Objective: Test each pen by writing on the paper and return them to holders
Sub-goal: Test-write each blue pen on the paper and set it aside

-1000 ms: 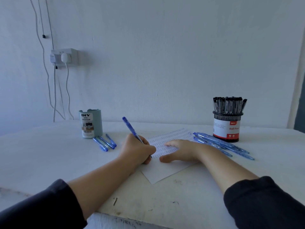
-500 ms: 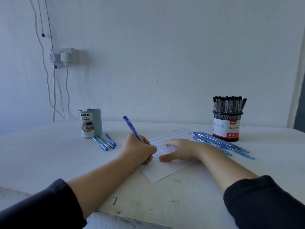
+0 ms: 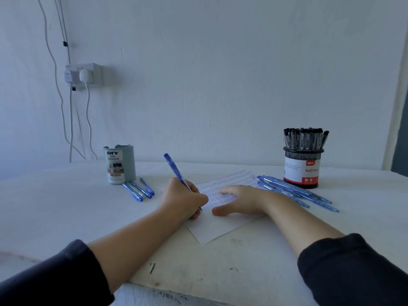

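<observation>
My left hand grips a blue pen with its tip down on the white paper, which carries rows of small marks. My right hand lies flat on the sheet with fingers spread, holding it down. A grey-blue desk organizer stands at the back left with three blue pens lying beside it. Several blue pens lie in a pile right of the paper. Behind them a black mesh holder is full of black-capped pens.
The white table ends close to me, its front edge worn and stained. A wall socket with a plugged charger and hanging cables sits on the wall at back left.
The pen's upper end has shifted slightly in my left hand while its tip stays on the paper. My right hand has not moved.
</observation>
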